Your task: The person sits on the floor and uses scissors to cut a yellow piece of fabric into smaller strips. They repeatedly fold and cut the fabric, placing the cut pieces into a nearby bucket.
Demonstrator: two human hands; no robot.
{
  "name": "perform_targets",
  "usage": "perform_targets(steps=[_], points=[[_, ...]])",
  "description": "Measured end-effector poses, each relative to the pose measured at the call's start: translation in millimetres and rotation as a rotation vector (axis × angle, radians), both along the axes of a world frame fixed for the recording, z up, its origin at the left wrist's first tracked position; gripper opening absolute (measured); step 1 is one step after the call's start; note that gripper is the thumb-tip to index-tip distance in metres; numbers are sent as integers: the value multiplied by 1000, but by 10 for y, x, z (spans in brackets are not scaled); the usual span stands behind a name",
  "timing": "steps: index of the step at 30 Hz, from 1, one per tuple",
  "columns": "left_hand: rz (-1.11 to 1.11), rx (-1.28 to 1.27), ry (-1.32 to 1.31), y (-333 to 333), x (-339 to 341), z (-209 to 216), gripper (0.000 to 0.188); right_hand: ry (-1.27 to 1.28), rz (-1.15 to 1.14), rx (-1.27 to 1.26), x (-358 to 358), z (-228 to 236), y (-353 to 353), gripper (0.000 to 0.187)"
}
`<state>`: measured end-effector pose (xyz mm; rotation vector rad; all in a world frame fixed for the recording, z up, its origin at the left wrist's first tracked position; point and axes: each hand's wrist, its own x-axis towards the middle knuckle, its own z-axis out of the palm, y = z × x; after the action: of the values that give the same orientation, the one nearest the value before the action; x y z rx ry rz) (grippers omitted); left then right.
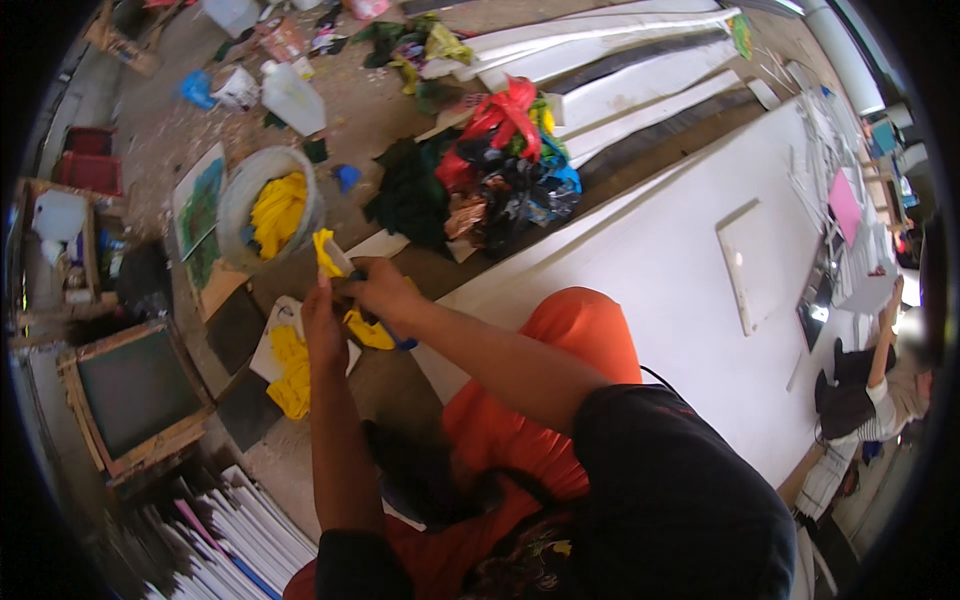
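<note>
My left hand [322, 318] is closed on a strip of yellow cloth [322, 246] that sticks up above its fingers. In my right hand [388, 292] is what looks like a pair of scissors, its pale blade [339, 261] against the cloth; a blue end [408, 344] shows below the hand. The fingers hide most of the tool. More yellow cloth [368, 331] hangs under my right hand. Beside my left wrist a heap of yellow cloth [290, 372] lies partly on a white board [264, 356].
A round tub [229, 203] holding yellow cloth stands just beyond my hands. Plastic bags [505, 165] and dark cloth [410, 195] lie to its right. A large white sheet [640, 290] spreads rightward. Framed screens [135, 400] lean at left. Another person [880, 390] is at far right.
</note>
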<state>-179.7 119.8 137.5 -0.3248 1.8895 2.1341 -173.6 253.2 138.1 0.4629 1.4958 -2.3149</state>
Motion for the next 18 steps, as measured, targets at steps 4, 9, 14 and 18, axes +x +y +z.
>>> perform_targets(steps=[4,9,14,18], points=[[-15,64,-10,-137,38,70,30,-9,115,-35,23,62,6,25],[58,152,54,-272,120,115,27,62,192,-14,63,28,-125,34],[229,229,192,-309,206,309,36,109,74,-91,200,99,-230,41],[197,506,222,-507,286,411,34,190,33,-29,319,184,-344,56]])
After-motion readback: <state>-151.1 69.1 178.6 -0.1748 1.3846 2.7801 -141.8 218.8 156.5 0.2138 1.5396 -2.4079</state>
